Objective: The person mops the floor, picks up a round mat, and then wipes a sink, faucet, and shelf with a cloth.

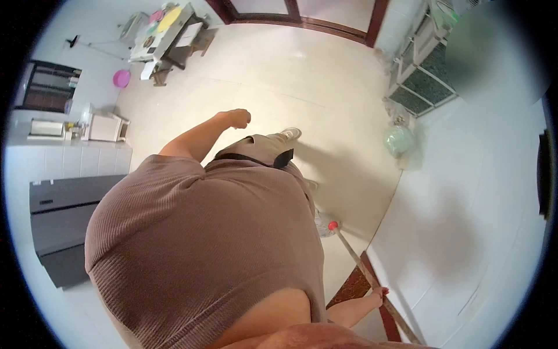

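My left hand hangs out in front of my body over the pale floor, its fingers curled in with nothing visible in them. Low on the right, my right hand is wrapped round the long wooden handle of a mop. A red socket joins the handle to the greyish mop head, which lies on the floor beside me, partly hidden by my body. The handle slants along the white wall and runs out of the bottom of the view. One light shoe shows past my trousers.
A table loaded with things stands at upper left, near a pink basin. Along the right wall are a metal-framed rack and a green plastic bag. A dark grey cabinet is at left; a brown-framed door lies ahead.
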Demonstrator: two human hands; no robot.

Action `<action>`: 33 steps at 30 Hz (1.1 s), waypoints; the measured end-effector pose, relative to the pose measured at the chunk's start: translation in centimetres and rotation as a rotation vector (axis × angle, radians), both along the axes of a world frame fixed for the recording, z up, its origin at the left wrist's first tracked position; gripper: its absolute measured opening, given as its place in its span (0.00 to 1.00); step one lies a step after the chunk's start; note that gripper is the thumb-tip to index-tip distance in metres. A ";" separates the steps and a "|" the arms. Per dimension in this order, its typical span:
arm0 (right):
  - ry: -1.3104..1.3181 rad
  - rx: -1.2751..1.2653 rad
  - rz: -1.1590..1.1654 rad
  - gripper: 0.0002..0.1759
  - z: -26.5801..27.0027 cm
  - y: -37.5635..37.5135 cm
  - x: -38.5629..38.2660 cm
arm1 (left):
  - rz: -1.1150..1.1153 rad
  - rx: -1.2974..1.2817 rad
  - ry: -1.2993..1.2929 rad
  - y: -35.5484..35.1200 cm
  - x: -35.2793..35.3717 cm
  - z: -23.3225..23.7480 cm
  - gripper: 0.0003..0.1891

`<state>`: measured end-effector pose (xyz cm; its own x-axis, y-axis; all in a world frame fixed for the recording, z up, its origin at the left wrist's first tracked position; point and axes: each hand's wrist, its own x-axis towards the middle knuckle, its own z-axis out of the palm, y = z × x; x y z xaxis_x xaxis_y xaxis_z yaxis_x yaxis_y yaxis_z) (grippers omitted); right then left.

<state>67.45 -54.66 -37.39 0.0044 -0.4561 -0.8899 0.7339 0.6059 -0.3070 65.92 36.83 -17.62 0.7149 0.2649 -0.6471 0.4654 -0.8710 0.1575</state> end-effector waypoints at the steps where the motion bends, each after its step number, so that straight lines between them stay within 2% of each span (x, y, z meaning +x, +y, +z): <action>1: -0.064 -0.206 0.170 0.23 -3.3 -1.5 -1.8 | 0.020 0.005 0.002 -0.2 -0.1 -0.1 0.14; 2: -0.065 -0.251 0.208 0.21 -6.1 -2.6 -2.4 | 0.041 -0.011 0.068 -0.1 0.0 -0.2 0.15; 3: 0.052 -0.218 0.291 0.20 -4.5 0.6 -2.1 | 0.059 -0.029 0.132 -0.1 0.0 -0.5 0.17; 4: 0.045 -0.219 0.306 0.20 -5.4 1.6 -1.8 | 0.075 -0.030 0.126 0.1 -0.1 -0.4 0.17; 6: 0.160 -0.402 0.698 0.14 -9.6 3.7 -1.6 | 0.148 -0.048 0.089 0.2 -0.1 -0.2 0.19; 7: 0.151 -0.410 0.708 0.14 -11.4 6.0 -3.2 | 0.172 -0.050 0.088 0.4 -0.1 -0.4 0.18; 9: -0.134 -0.228 1.374 0.13 -14.5 10.8 -7.1 | 0.180 -0.077 0.091 1.5 -0.4 -0.9 0.18; 10: -0.098 -0.249 1.656 0.13 -13.7 15.5 -7.4 | 0.176 -0.101 0.105 2.3 -0.6 -1.5 0.18; 11: 0.066 -0.335 1.911 0.13 -12.1 20.5 -7.2 | 0.192 -0.114 0.046 3.5 -1.3 -3.0 0.17; 12: 0.193 -0.417 2.174 0.13 -10.8 26.0 -6.5 | 0.273 -0.118 0.024 3.8 -1.6 -2.7 0.16; 14: 0.277 -0.641 2.539 0.12 -7.3 34.8 -4.6 | 0.268 -0.143 0.054 6.0 -2.4 -3.0 0.15; 16: 0.234 -0.903 2.773 0.12 -4.5 42.4 -2.5 | 0.263 -0.181 0.093 9.6 -4.1 -5.6 0.18; 18: 0.177 -1.101 2.898 0.12 -2.4 48.7 -0.5 | 0.307 -0.184 0.067 12.3 -6.0 -5.6 0.18; 20: 0.143 -1.230 2.963 0.12 -0.8 54.2 1.7 | 0.138 -0.092 0.139 16.1 -9.2 -8.2 0.19; 21: 0.139 -1.262 2.978 0.11 -0.3 56.5 2.8 | 0.165 -0.095 0.125 17.6 -11.0 -9.1 0.19; 23: 0.115 -1.317 2.997 0.11 -0.5 60.9 5.4 | 0.422 -0.153 0.127 20.4 -14.1 -10.3 0.19; 24: 0.094 -1.348 3.010 0.11 -1.2 62.8 6.8 | 0.449 -0.155 0.113 21.2 -15.2 -9.5 0.19; 26: 0.010 -1.537 3.063 0.09 -4.2 65.3 10.8 | 0.761 -0.209 -0.077 21.8 -17.2 -6.3 0.16; 27: -0.017 -1.557 3.077 0.09 -3.9 67.2 12.2 | 0.785 -0.195 -0.100 22.2 -18.1 -5.4 0.17; 28: 0.015 -1.410 3.060 0.09 -3.1 69.2 13.4 | 0.807 -0.196 -0.108 22.6 -19.1 -5.0 0.17; 30: 0.080 -1.126 3.005 0.10 -0.7 74.1 15.9 | 1.027 -0.232 -0.206 23.8 -20.7 -4.9 0.18; 32: 0.165 -0.852 2.923 0.11 2.1 78.5 17.6 | 1.106 -0.277 -0.259 24.8 -21.9 -5.9 0.17; 33: 0.169 -0.862 2.939 0.11 3.0 80.6 18.4 | 1.186 -0.302 -0.293 25.3 -22.0 -6.2 0.17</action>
<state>85.81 25.99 -34.35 0.5177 0.3400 -0.7851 -0.5139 -0.6100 -0.6031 43.89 62.08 -23.82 0.2655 0.7105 -0.6517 0.8494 0.1475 0.5068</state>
